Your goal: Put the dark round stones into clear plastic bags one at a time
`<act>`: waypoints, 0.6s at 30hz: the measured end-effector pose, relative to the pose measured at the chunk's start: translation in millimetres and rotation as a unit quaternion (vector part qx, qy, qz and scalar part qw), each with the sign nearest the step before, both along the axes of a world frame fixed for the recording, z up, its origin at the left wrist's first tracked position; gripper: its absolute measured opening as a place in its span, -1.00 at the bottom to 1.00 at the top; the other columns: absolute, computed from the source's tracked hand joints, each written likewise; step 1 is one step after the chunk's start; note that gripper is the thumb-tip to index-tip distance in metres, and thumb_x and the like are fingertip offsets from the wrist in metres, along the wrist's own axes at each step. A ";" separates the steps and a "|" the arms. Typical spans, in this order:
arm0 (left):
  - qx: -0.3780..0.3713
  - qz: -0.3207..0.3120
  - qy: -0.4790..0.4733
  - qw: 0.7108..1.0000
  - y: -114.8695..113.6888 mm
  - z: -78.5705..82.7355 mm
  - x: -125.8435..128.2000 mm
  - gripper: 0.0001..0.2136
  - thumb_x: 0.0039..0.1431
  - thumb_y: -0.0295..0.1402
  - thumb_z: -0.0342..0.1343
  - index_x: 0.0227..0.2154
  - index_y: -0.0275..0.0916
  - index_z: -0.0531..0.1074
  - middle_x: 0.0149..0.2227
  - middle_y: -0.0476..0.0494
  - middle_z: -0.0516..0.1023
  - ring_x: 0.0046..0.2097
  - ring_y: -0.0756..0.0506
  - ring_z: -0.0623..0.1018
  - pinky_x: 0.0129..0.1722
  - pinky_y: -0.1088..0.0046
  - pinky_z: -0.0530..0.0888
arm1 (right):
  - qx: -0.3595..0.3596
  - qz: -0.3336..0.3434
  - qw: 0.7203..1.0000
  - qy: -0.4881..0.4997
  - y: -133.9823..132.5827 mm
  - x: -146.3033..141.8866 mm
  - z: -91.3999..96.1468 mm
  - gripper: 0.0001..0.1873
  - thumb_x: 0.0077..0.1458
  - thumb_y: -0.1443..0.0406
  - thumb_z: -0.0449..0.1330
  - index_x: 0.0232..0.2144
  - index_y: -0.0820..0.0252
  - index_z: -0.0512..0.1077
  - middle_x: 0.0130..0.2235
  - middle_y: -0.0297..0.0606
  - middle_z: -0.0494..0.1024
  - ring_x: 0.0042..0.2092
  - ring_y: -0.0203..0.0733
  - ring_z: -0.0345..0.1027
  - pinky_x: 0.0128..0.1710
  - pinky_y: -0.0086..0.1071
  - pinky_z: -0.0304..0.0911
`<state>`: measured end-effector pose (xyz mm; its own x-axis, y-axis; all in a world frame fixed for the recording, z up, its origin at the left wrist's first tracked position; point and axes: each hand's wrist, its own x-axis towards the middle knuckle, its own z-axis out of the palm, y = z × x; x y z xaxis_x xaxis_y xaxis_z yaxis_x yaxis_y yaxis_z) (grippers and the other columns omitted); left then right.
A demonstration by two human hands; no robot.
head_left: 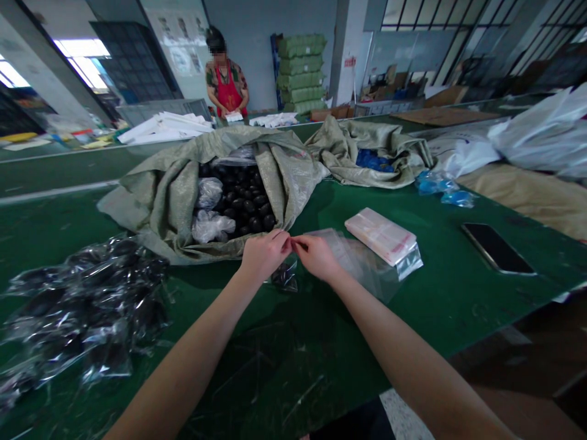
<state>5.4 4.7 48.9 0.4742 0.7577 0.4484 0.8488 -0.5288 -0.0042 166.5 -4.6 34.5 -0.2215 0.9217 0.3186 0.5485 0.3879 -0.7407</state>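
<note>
The left hand (pixel 266 252) and right hand (pixel 317 256) pinched a small bag (pixel 285 278); filled bags (pixel 87 305) lay heaped leftward.

Left hand (pixel 267 252): one, bare, rounded across the back, the knuckles reaching me as soft bumps. Right hand (pixel 316 255): one, bare, slim, smooth over the back as I see it on my feed. Left forearm (pixel 197 354): one, uncovered, narrow at the wrist, widening evenly toward the lower edge of my view. Right forearm (pixel 403 345): one, likewise uncovered, same taper, plain surface. Dark clothing (pixel 355 421): one patch, black or deep navy, I cannot tell which; cut and fabric too shadowed for me to read
</note>
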 end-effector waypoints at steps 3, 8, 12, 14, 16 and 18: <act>-0.009 0.017 -0.044 0.999 -1.0 -0.7 1.9 -0.81 0.23 -0.34 -0.01 -0.28 -0.20 0.51 -0.24 -0.13 0.59 -0.29 -0.09 0.55 -0.35 0.44 0.36 | 0.001 -0.008 1.000 0.011 -0.2 -0.7 0.9 -0.74 0.18 0.39 0.10 -0.18 0.15 0.58 -0.17 -0.25 0.64 -0.15 -0.23 0.49 -0.08 -0.40 0.29; -0.024 0.010 -0.116 0.993 -1.6 -3.4 4.9 -0.84 0.20 -0.34 0.02 -0.31 -0.19 0.51 -0.23 -0.10 0.59 -0.24 -0.08 0.56 -0.27 0.46 0.39 | 0.014 -0.020 1.000 0.008 -0.1 -0.2 0.3 -0.75 0.17 0.39 0.10 -0.21 0.16 0.58 -0.20 -0.25 0.64 -0.18 -0.23 0.50 -0.11 -0.40 0.30; -0.043 -0.012 -0.144 0.989 1.1 -3.2 4.0 -0.86 0.18 -0.38 0.04 -0.31 -0.20 0.51 -0.24 -0.11 0.59 -0.20 -0.07 0.56 -0.22 0.48 0.41 | 0.026 -0.022 0.999 0.005 -0.7 0.8 -0.8 -0.76 0.18 0.38 0.10 -0.22 0.19 0.58 -0.20 -0.22 0.64 -0.18 -0.22 0.50 -0.11 -0.40 0.29; -0.047 -0.034 -0.147 0.987 3.5 -2.8 1.7 -0.87 0.18 -0.39 0.05 -0.31 -0.21 0.51 -0.24 -0.11 0.59 -0.20 -0.07 0.57 -0.20 0.48 0.43 | 0.029 -0.020 0.999 0.006 -1.0 1.3 -1.4 -0.76 0.18 0.39 0.10 -0.22 0.21 0.57 -0.20 -0.21 0.64 -0.17 -0.21 0.50 -0.11 -0.40 0.29; -0.046 -0.069 -0.146 0.986 6.0 -2.6 -1.6 -0.86 0.18 -0.40 0.05 -0.30 -0.23 0.51 -0.23 -0.12 0.59 -0.20 -0.06 0.57 -0.18 0.48 0.44 | 0.027 -0.019 0.999 0.003 -0.9 1.7 -2.2 -0.76 0.18 0.39 0.09 -0.22 0.22 0.56 -0.21 -0.20 0.64 -0.17 -0.22 0.49 -0.10 -0.40 0.29; -0.043 -0.105 -0.141 0.983 8.5 -2.8 -5.3 -0.84 0.20 -0.39 0.04 -0.27 -0.24 0.52 -0.22 -0.13 0.60 -0.19 -0.05 0.57 -0.16 0.48 0.45 | 0.029 -0.020 0.999 0.001 0.0 2.2 -3.5 -0.76 0.19 0.40 0.08 -0.20 0.23 0.55 -0.20 -0.20 0.63 -0.17 -0.22 0.49 -0.09 -0.40 0.29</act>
<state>0.2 13.2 46.1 0.4907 0.6967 0.5233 0.6816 -0.6811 0.2676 168.7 -4.6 31.0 -0.1841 0.9096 0.3724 0.5632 0.4081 -0.7185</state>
